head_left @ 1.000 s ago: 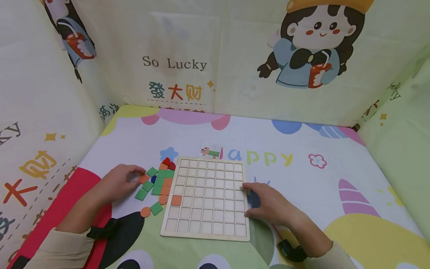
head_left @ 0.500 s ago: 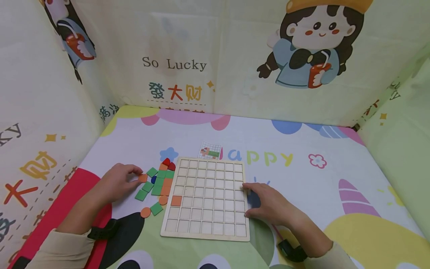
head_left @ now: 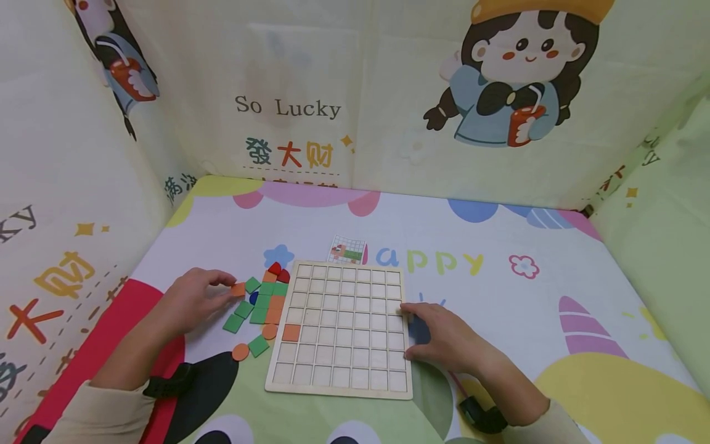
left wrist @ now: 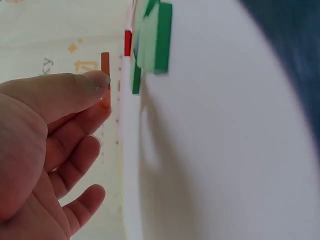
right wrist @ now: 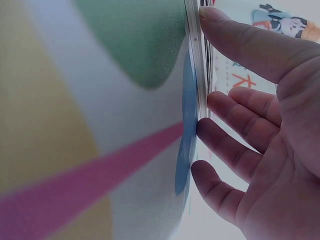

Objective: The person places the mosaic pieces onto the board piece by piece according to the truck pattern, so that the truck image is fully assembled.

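Note:
My left hand [head_left: 194,300] pinches a small orange square tile [head_left: 238,289] between thumb and forefinger, at the left of a group of loose tiles. In the left wrist view the orange tile [left wrist: 105,64] stands edge-on above the tabletop, its lower part behind the thumb. A wooden grid board [head_left: 338,393] lies flat in the middle; one orange square [head_left: 291,333] sits in its leftmost column. At the board's right edge, my right hand [head_left: 448,336] touches the rim with thumb and fingertips, fingers spread and relaxed. The right wrist view shows the thumb on the board's side [right wrist: 198,65].
Several green squares [head_left: 258,345], orange circles [head_left: 240,352], red pieces [head_left: 275,267] and a partly covered blue piece [head_left: 253,298] lie left of the board. A small printed pattern card [head_left: 347,249] lies behind it. Printed cloth walls [head_left: 388,111] enclose the table.
The orange tile has tilted and shifted slightly in my left fingers, and the left hand has moved only a little. My right hand and the board stay in place.

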Action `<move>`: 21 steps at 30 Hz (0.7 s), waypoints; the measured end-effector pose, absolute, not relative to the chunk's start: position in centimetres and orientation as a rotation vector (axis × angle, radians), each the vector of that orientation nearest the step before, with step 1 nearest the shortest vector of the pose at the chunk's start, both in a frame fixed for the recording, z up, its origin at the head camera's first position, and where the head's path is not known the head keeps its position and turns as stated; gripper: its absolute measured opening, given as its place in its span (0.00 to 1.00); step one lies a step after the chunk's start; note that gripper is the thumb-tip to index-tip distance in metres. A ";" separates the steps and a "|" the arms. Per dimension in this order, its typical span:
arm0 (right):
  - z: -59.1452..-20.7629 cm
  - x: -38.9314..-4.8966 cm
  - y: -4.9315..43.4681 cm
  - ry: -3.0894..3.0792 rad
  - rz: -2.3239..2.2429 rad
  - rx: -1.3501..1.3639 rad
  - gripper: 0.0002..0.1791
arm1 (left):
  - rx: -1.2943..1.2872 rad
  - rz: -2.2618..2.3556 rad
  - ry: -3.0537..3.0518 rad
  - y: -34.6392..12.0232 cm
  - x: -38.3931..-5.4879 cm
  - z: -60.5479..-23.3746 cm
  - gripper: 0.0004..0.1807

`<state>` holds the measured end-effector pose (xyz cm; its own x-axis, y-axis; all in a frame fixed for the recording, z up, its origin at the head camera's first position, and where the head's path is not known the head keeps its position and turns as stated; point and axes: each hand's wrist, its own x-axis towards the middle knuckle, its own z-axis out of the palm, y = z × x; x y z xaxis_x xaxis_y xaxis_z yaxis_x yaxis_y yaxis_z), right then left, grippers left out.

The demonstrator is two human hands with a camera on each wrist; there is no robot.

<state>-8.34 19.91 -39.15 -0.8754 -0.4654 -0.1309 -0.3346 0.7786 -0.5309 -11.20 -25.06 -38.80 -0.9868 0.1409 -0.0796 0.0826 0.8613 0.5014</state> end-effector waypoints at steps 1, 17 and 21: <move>-39.1 -8.3 19.9 2.718 -0.741 -0.626 0.40 | 0.186 0.782 2.919 -24.9 -11.1 -38.7 0.25; -39.1 -8.3 19.9 2.718 -0.741 -0.617 0.40 | 0.418 0.852 2.872 -20.8 -9.8 -36.5 0.18; -39.1 -8.3 19.9 2.721 -0.741 -0.616 0.40 | 0.453 0.837 2.850 -19.9 -9.5 -36.3 0.18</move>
<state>-8.28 19.95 -39.13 -0.8780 -0.4606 -0.1301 -0.3309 0.7807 -0.5301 -9.49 -19.90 -36.31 -0.9453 0.3231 -0.0460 0.2469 0.8002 0.5466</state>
